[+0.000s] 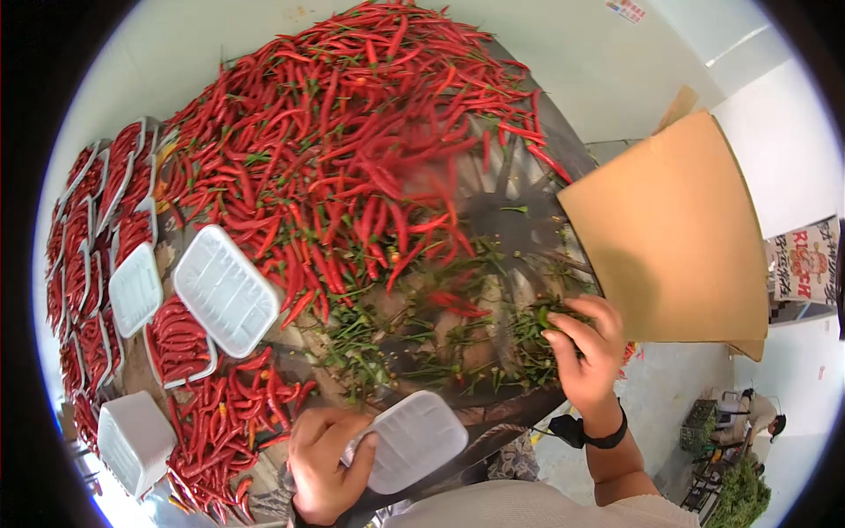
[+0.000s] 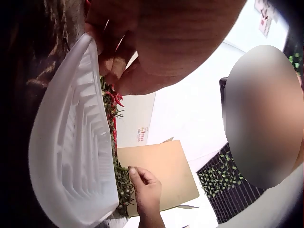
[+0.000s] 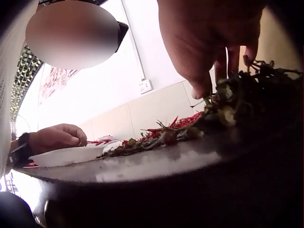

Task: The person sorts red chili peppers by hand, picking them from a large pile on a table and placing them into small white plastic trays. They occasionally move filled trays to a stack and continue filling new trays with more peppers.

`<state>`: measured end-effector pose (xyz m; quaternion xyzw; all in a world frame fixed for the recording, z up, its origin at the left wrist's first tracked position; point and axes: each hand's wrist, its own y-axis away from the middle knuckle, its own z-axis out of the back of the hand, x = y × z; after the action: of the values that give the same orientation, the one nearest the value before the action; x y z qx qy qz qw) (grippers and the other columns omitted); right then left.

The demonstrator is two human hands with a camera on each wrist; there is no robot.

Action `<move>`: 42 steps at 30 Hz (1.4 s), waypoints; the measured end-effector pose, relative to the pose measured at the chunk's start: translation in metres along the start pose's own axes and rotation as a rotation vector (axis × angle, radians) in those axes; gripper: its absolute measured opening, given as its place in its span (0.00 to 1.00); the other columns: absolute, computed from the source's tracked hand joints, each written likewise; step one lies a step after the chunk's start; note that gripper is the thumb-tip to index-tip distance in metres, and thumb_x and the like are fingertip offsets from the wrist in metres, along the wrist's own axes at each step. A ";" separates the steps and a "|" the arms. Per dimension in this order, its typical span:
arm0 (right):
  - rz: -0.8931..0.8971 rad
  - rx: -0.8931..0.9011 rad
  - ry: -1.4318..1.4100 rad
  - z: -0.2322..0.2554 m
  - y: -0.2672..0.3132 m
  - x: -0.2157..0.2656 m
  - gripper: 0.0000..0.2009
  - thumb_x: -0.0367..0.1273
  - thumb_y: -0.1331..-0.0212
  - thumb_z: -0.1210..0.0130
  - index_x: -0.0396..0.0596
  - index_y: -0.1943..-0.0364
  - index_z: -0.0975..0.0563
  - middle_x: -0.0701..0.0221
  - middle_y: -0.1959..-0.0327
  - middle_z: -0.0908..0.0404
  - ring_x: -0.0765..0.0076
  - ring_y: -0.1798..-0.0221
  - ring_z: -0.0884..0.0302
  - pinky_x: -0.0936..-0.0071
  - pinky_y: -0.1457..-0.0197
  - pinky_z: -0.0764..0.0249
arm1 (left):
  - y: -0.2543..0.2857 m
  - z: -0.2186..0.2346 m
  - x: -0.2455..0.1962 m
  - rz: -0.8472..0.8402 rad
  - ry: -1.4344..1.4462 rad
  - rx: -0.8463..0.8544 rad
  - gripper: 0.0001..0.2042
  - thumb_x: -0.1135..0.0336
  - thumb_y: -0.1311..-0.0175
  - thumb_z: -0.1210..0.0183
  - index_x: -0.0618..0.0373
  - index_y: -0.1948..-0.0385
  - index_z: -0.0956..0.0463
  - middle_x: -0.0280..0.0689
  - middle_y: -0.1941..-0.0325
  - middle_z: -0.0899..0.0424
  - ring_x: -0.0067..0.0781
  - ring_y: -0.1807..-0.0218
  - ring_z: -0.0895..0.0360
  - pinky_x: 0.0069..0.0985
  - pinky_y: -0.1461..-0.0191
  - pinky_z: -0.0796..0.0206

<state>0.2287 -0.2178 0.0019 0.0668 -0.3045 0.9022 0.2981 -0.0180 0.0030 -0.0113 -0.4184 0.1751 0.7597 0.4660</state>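
Note:
The left hand point(image 1: 333, 462) grips the near-left edge of an empty white plastic tray point(image 1: 417, 442), its thumb over the rim. In the left wrist view this tray point(image 2: 71, 142) shows its ribbed inside, below the left hand point(image 2: 161, 42). At the table's right edge the right hand point(image 1: 588, 356) reaches into a heap of green stems point(image 1: 528, 352), with a green piece between thumb and fingertips. The right wrist view shows the right hand point(image 3: 213, 42) with fingers pointing down onto the dark stems point(image 3: 228, 114). A large pile of red chillies point(image 1: 334, 132) lies beyond both hands.
Filled chilli trays point(image 1: 88, 264) line the left side. Empty trays point(image 1: 227, 290) lie beside the pile, with a stack point(image 1: 135, 443) at the lower left. A cardboard box point(image 1: 673, 238) stands beyond the right edge. Another person point(image 1: 761, 427) is at the far right.

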 end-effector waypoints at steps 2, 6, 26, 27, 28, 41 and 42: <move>0.014 -0.024 -0.052 0.000 -0.003 0.013 0.12 0.28 0.51 0.31 0.48 0.60 0.15 0.68 0.60 0.20 0.54 0.54 0.24 0.62 0.52 0.28 | 0.000 0.001 0.002 -0.041 -0.026 -0.045 0.12 0.71 0.54 0.30 0.56 0.65 0.16 0.38 0.64 0.20 0.40 0.64 0.23 0.34 0.59 0.32; 0.050 0.065 -0.179 -0.004 -0.018 0.045 0.13 0.25 0.52 0.31 0.47 0.60 0.16 0.68 0.65 0.18 0.60 0.62 0.22 0.65 0.60 0.28 | -0.001 0.003 0.001 -0.145 -0.015 -0.083 0.13 0.71 0.57 0.27 0.55 0.66 0.15 0.36 0.64 0.21 0.37 0.67 0.24 0.32 0.63 0.33; 0.270 0.394 -0.582 -0.049 -0.048 0.116 0.17 0.19 0.51 0.37 0.42 0.54 0.19 0.61 0.61 0.18 0.50 0.59 0.21 0.59 0.52 0.25 | 0.002 0.013 0.000 -0.177 0.004 -0.369 0.13 0.73 0.60 0.27 0.54 0.70 0.19 0.35 0.63 0.21 0.37 0.62 0.24 0.32 0.58 0.32; 0.297 0.413 -0.518 -0.054 -0.054 0.116 0.18 0.20 0.51 0.37 0.43 0.53 0.20 0.60 0.56 0.19 0.49 0.56 0.22 0.58 0.51 0.25 | 0.002 0.015 0.002 -0.171 -0.027 -0.403 0.13 0.73 0.61 0.27 0.54 0.72 0.20 0.35 0.62 0.21 0.37 0.62 0.24 0.32 0.58 0.33; 0.322 0.429 -0.452 -0.057 -0.058 0.117 0.18 0.20 0.50 0.37 0.43 0.52 0.20 0.59 0.52 0.20 0.49 0.52 0.22 0.58 0.49 0.26 | 0.002 0.018 0.002 -0.172 -0.033 -0.406 0.13 0.73 0.61 0.27 0.54 0.72 0.20 0.35 0.62 0.21 0.37 0.62 0.24 0.32 0.58 0.33; 0.404 0.601 -0.295 -0.064 -0.058 0.096 0.11 0.28 0.54 0.32 0.47 0.64 0.19 0.64 0.47 0.24 0.51 0.44 0.27 0.57 0.43 0.28 | 0.013 0.057 0.015 0.205 -0.328 -0.907 0.08 0.77 0.48 0.32 0.62 0.68 0.21 0.39 0.61 0.22 0.38 0.54 0.25 0.33 0.46 0.34; 0.398 0.600 -0.288 -0.060 -0.057 0.091 0.11 0.28 0.54 0.32 0.47 0.64 0.19 0.64 0.47 0.24 0.51 0.44 0.27 0.57 0.43 0.28 | 0.015 0.060 0.016 0.211 -0.343 -0.929 0.08 0.77 0.48 0.33 0.62 0.68 0.22 0.39 0.60 0.23 0.37 0.55 0.25 0.32 0.47 0.34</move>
<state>0.1918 -0.1009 0.0099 0.2163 -0.0730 0.9728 0.0385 -0.0624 0.0439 0.0091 -0.4308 -0.2189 0.8581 0.1734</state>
